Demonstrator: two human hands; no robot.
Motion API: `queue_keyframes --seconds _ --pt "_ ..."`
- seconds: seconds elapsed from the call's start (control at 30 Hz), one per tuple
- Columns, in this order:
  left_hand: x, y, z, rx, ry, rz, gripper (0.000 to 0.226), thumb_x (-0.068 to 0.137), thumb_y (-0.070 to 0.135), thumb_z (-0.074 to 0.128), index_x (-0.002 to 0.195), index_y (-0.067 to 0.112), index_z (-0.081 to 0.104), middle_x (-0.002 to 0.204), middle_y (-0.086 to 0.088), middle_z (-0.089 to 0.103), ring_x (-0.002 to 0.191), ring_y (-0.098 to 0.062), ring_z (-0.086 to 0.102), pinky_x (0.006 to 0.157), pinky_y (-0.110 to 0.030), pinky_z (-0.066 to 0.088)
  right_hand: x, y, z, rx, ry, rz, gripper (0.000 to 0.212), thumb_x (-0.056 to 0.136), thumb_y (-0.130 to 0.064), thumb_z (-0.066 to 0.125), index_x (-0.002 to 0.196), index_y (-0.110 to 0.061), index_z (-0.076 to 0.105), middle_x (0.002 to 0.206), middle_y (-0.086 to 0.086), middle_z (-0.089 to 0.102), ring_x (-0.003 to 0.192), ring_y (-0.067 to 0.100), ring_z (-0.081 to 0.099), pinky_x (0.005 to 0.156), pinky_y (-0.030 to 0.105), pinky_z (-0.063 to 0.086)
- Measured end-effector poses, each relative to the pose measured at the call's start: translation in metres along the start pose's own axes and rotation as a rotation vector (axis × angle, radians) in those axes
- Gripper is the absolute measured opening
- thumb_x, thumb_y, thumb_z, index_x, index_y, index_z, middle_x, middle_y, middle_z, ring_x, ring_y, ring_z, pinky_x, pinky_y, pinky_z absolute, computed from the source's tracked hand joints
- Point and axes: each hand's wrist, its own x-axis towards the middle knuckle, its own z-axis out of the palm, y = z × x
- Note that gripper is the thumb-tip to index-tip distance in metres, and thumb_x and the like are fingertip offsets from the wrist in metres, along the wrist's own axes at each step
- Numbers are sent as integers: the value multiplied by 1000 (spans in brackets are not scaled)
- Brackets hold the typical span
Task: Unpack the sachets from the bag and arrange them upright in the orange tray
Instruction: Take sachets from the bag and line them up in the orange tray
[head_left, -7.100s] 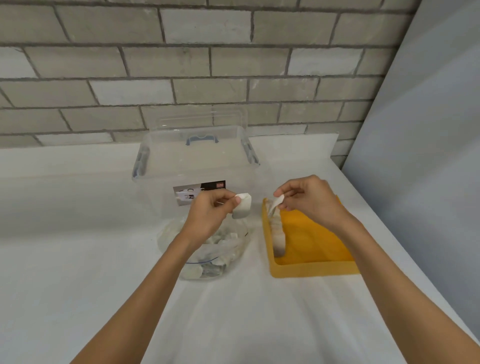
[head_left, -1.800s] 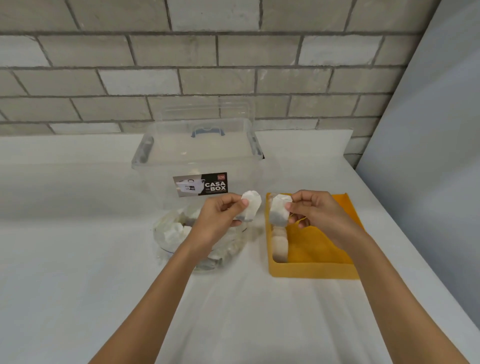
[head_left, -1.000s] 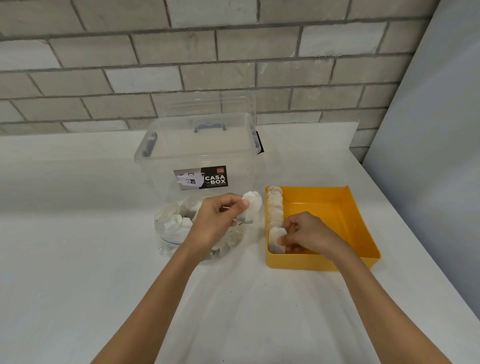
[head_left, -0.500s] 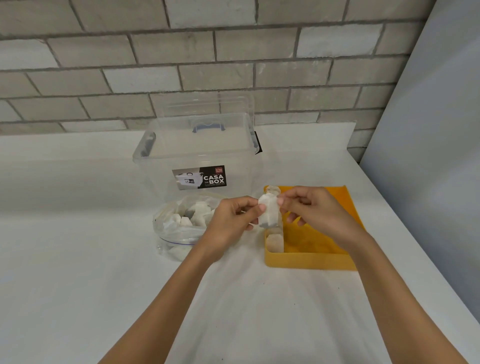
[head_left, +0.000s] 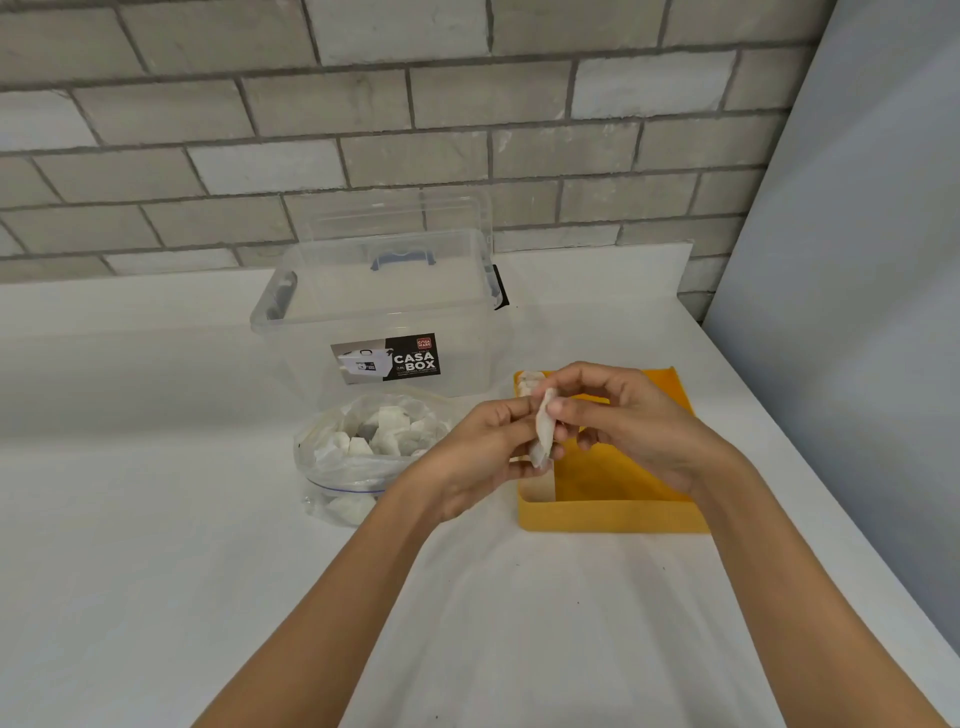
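In the middle of the frame the left hand (head_left: 467, 457) and the right hand (head_left: 628, 431) meet. Both pinch one small white paper sachet (head_left: 544, 434) between them. It hangs in the air, thin edge toward us, just above the left side of the square orange plastic tray (head_left: 613, 515).

This looks like a pass from one hand to the other. To do it well, the right hand should have a firm pinch near the top before the left hand lets go. Then the sachet should go down straight, standing up. It should sit snug against the row of white sachets (head_left: 540, 488) along the tray's left wall, so that none tip over. A soft touch is best, since the paper looks thin.

Left of the tray, the clear plastic bag (head_left: 363, 457) lies open on the white table (head_left: 156, 519) with many sachets inside, so a lot of work seems left. Above the bag in the frame stands a clear plastic box (head_left: 384, 306) with a dark label.

A second ago the right hand was low in the tray, pressing a sachet into the near end of the row, while the left hand held this one up alone. Now the right hand has come up to take it.
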Motion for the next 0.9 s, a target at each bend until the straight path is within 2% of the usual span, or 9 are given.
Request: queue_keyframes --seconds 0.07,0.13,0.2,0.27,0.37,0.5,0.6,0.7,0.9 --pt "2 -3 0 69 35 0 14 97 15 52 97 12 65 86 1 67 77 -9 62 74 -23 52 -1 2 -2 -14 57 -3 11 88 -18 66 96 -12 69 84 -9 68 77 10 58 67 27 46" --pt "5 -6 -5 186 118 31 14 96 13 53 98 14 67 91 0 68 81 -9 63 77 -24 52 -1 4 -5 -55 96 3 13 88 -19 66 96 -10 69 84 -7 68 77 10 58 67 25 46" --pt "8 -12 -13 456 240 117 13 93 13 57 93 20 68 93 3 66 83 -8 61 75 -19 49 -2 6 -9 -70 126 17 15 89 -19 65 98 -6 67 82 1 68 74 12 59 64 24 46" --pt "11 -19 -20 875 319 192 11 89 17 63 90 26 70 101 3 59 93 -12 57 83 -21 43 -1 10 -12 -92 148 42 16 90 -19 64 98 -6 66 78 9 68 68 12 61 61 24 46" --pt "15 -25 -19 1270 302 205 13 88 26 63 98 28 72 117 0 50 111 -20 44 96 -32 39 0 19 -14 -162 156 94 12 90 -16 64 96 -6 65 72 10 70 62 9 63 59 23 47" --pt "22 -25 -8 1551 257 124 22 89 31 59 103 18 70 126 -4 43 115 -28 40 94 -40 40 2 30 -11 -224 130 158 4 90 -13 64 91 -9 65 70 8 71 59 9 63 57 22 49" --pt "29 -23 -6 1566 263 91 21 89 23 58 103 12 68 124 -7 42 113 -29 41 90 -39 42 3 37 -7 -269 144 177 8 87 -15 69 88 -7 68 72 7 71 63 10 62 61 21 48" --pt "33 -21 -8 1432 256 65 16 88 17 60 100 12 69 120 -7 42 109 -27 49 89 -40 48 5 44 -2 -352 167 193 10 83 -20 73 83 -10 70 77 6 73 69 8 63 71 26 49" --pt "35 -24 -13 1237 321 57 9 87 14 64 91 15 72 112 -7 47 99 -27 57 87 -33 49 10 50 8 -325 110 288 5 82 -8 73 82 -9 68 73 15 70 61 14 63 57 20 50"
